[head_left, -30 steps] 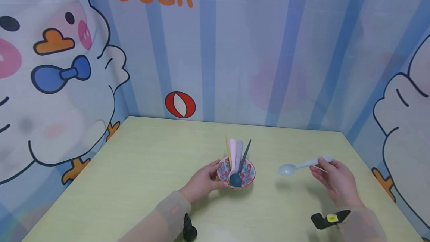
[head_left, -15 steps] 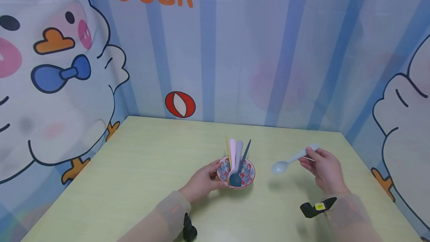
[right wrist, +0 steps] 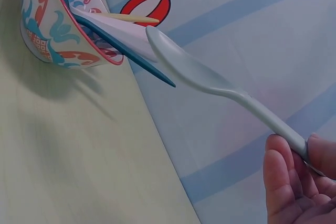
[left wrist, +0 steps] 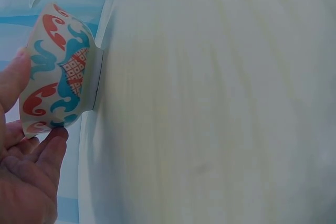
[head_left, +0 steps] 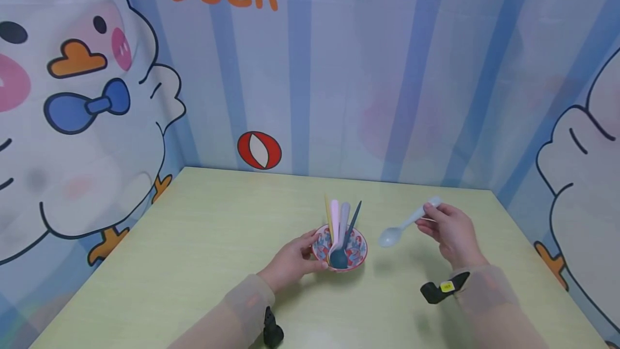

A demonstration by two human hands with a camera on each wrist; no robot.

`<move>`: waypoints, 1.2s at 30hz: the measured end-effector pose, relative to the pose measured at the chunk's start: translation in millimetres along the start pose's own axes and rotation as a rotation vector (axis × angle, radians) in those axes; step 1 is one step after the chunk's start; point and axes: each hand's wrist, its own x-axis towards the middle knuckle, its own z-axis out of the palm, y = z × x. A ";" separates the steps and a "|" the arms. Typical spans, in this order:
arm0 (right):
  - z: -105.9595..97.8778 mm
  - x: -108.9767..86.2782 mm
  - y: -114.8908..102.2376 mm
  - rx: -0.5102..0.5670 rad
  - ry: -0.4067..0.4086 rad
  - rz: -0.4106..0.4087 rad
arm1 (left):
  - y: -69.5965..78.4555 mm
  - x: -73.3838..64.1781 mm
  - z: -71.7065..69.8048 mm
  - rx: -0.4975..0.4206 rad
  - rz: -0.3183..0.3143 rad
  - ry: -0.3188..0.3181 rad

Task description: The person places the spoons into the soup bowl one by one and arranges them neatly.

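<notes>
A patterned bowl (head_left: 358,249) with a red rim stands on the table, its sides painted in red and blue. My left hand (head_left: 289,264) holds it at the left side, thumb and fingers at the rim and wall. Leaning in the bowl are several utensils: a dark teal spoon (head_left: 339,258), a pink one (head_left: 335,218), a greyish-lilac one (head_left: 344,218) and a thin yellow handle (head_left: 329,220). To the right, my right hand (head_left: 454,231) pinches a pale blue spoon (right wrist: 197,72) by its handle end. That spoon is above the table, its bowl end pointing left toward the patterned bowl.
The pale wooden table (head_left: 218,220) reaches back to a blue striped curtain (head_left: 339,69) with printed ducks and a red ball. A black wrist camera (head_left: 443,287) is strapped over the right sleeve, and another (head_left: 273,330) over the left.
My right hand has moved left with the pale blue spoon, bringing it closer to the bowl, and the handle is tilted more steeply. The left hand and the bowl have stayed in place.
</notes>
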 end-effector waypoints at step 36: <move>53.7 20.3 16.3 -0.091 -0.064 0.024 | -1.8 0.3 -0.1 0.053 0.020 0.007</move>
